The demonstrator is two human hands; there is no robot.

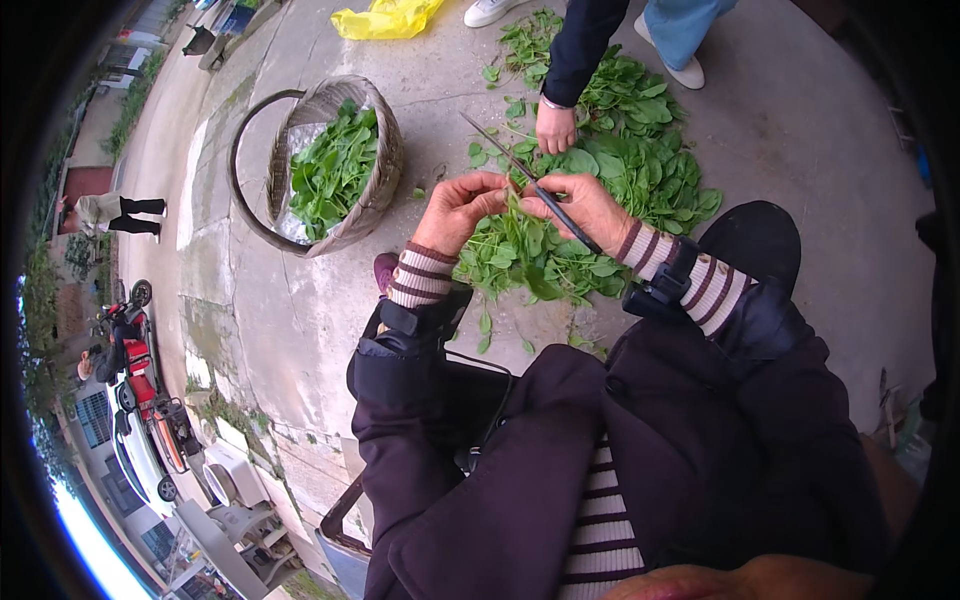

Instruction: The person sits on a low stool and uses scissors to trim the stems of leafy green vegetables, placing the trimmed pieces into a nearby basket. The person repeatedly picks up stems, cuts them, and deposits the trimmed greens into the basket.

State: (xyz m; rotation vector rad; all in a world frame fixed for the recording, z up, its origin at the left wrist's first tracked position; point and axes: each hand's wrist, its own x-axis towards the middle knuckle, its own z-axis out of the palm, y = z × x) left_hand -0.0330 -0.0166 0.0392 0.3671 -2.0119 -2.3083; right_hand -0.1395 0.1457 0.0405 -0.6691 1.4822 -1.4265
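Observation:
Over a pile of leafy greens (525,255) on the concrete, my left hand (466,210) pinches a small green plant (516,201) with thumb and fingers. My right hand (581,206) meets it from the other side, its fingertips also at the plant. A dark-handled knife (541,189) with a narrow blade lies in my right hand, the blade pointing up and left past both hands. More greens (637,172) are heaped beyond my right hand. Left of my hands stands a woven basket (386,180) with a hoop handle, holding greens (337,172) on a plastic liner.
Another person's hand (556,127) reaches down to the greens just beyond my hands; that person's shoes (684,73) stand behind the pile. A yellow plastic bag (386,19) lies at the top. A person (112,212), a red motorcycle (139,352) and a white car (139,450) are far left.

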